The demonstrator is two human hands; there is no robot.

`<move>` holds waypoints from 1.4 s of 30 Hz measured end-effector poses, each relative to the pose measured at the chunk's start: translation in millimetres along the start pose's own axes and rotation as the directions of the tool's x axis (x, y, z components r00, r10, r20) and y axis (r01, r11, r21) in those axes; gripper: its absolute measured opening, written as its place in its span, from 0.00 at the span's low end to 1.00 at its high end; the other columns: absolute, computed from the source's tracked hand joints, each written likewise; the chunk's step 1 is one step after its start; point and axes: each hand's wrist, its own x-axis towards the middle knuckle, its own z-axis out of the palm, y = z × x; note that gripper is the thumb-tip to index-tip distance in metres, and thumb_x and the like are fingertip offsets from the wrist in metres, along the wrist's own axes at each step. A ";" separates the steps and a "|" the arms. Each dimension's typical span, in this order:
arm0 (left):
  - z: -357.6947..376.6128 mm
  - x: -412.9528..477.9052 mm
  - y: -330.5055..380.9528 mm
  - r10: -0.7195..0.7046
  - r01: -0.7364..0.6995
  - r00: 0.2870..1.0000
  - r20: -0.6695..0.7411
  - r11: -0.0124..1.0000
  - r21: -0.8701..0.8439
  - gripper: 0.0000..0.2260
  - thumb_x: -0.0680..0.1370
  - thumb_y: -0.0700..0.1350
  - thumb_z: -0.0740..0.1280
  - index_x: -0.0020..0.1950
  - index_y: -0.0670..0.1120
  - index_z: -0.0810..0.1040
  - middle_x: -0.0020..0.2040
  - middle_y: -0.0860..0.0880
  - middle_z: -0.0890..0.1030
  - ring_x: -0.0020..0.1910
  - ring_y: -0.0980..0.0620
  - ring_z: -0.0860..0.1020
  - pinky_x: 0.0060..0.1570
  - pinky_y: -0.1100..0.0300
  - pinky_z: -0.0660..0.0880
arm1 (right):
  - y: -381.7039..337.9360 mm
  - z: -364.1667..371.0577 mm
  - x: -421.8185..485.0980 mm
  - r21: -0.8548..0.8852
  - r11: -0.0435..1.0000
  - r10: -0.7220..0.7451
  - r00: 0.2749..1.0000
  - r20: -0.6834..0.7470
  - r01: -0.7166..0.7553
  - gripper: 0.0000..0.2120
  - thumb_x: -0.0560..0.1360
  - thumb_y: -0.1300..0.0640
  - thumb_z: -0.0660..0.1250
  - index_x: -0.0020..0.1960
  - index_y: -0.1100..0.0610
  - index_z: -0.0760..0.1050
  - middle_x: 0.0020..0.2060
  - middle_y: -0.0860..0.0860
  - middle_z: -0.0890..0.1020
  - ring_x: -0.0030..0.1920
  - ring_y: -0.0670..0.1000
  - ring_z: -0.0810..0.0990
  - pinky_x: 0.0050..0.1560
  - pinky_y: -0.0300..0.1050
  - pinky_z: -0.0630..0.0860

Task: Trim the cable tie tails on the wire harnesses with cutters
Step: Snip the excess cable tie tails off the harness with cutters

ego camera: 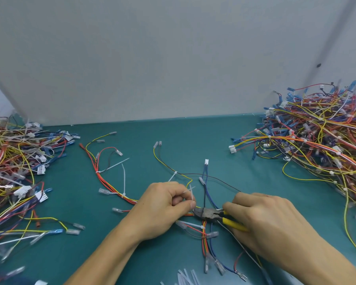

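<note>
Green desk [173, 136] carries a wire harness [203, 229] near its front edge. Left hand [160, 210] pinches a white cable tie tail [191, 192] upright, fingers closed. Right hand [265, 221] grips yellow-handled cutters [216, 217], their jaws at the tie. Harness piles [317, 136] flank both sides.

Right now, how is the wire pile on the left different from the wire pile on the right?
The left pile of coloured wire harnesses bristles with long white cable tie tails; the right pile of coloured wire harnesses shows only short tie stubs. The right pile is heaped taller, the left flatter. Both lie on the green bench mat.
</note>
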 end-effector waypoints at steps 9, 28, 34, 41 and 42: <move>-0.3 0.9 -7.7 -0.077 0.074 0.997 -0.008 0.979 -0.192 0.06 0.74 0.48 0.68 0.37 0.49 0.77 0.29 0.53 0.63 0.31 0.53 0.62 0.34 0.59 0.62 | -1.9 -12.3 -0.1 0.070 0.995 0.064 0.996 0.069 -0.069 0.06 0.68 0.45 0.66 0.38 0.47 0.75 0.32 0.45 0.74 0.28 0.54 0.74 0.22 0.44 0.68; -5.7 7.5 -8.1 -0.379 0.198 0.926 0.004 0.476 -0.857 0.09 0.81 0.35 0.54 0.46 0.40 0.72 0.28 0.49 0.64 0.27 0.51 0.67 0.32 0.57 0.72 | -66.3 5.9 43.7 0.410 0.894 0.130 0.980 0.150 -0.181 0.13 0.74 0.48 0.63 0.47 0.48 0.57 0.37 0.45 0.71 0.43 0.60 0.71 0.37 0.49 0.65; -8.3 8.3 -4.8 -0.441 0.216 0.898 0.009 0.421 -0.881 0.10 0.78 0.32 0.54 0.41 0.40 0.72 0.28 0.47 0.63 0.27 0.50 0.66 0.28 0.59 0.75 | -59.2 5.1 47.6 0.499 0.830 0.152 0.962 0.226 -0.249 0.11 0.73 0.50 0.63 0.44 0.49 0.59 0.40 0.51 0.75 0.43 0.59 0.71 0.37 0.50 0.68; -5.4 5.3 -7.1 -0.379 0.249 0.925 -0.015 0.638 -0.729 0.08 0.71 0.30 0.69 0.45 0.40 0.75 0.25 0.52 0.65 0.25 0.54 0.69 0.50 0.49 0.77 | -31.2 0.4 26.3 0.669 0.632 0.378 0.909 0.176 -0.392 0.08 0.71 0.55 0.66 0.40 0.49 0.66 0.35 0.48 0.78 0.37 0.48 0.74 0.40 0.45 0.72; -3.8 4.9 -7.0 -0.368 0.245 0.929 -0.033 0.683 -0.688 0.08 0.72 0.30 0.70 0.46 0.40 0.76 0.25 0.53 0.64 0.25 0.54 0.68 0.48 0.48 0.76 | -29.0 0.7 23.4 0.688 0.597 0.413 0.893 0.177 -0.413 0.08 0.72 0.55 0.66 0.40 0.50 0.67 0.35 0.48 0.79 0.37 0.48 0.75 0.40 0.45 0.73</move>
